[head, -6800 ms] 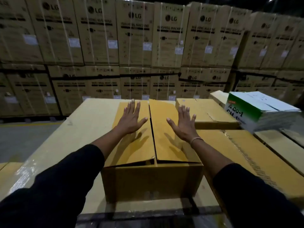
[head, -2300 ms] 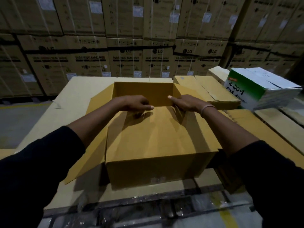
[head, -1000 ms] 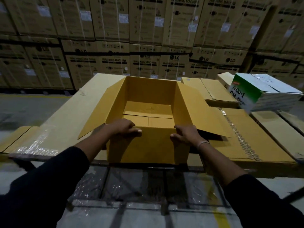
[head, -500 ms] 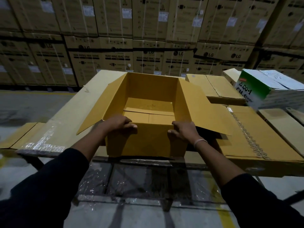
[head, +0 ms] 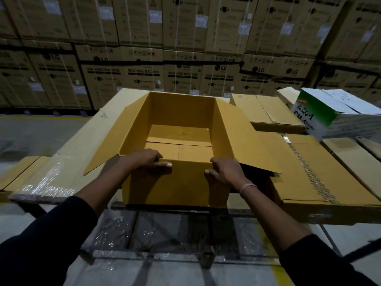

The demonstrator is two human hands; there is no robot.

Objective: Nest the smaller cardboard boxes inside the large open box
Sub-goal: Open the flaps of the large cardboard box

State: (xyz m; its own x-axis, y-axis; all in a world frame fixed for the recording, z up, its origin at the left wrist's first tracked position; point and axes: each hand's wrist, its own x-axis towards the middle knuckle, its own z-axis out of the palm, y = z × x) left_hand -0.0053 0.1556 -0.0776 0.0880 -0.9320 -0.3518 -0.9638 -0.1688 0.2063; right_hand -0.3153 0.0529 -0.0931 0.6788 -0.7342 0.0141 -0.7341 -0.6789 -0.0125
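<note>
In the head view the open box [head: 179, 139] stands empty at the table's [head: 68, 162] near edge, its near flap gripped by the left hand [head: 144, 159] and right hand [head: 223, 171], a closed small box [head: 266, 112] behind its right flap.

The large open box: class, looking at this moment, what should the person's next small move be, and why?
Probably let go of the near flap and reach the right hand toward the closed smaller box lying beyond the right flap. The large open box has nothing inside it and its flaps are spread, and both hands, the left hand included, grip its near flap folded down.
</note>
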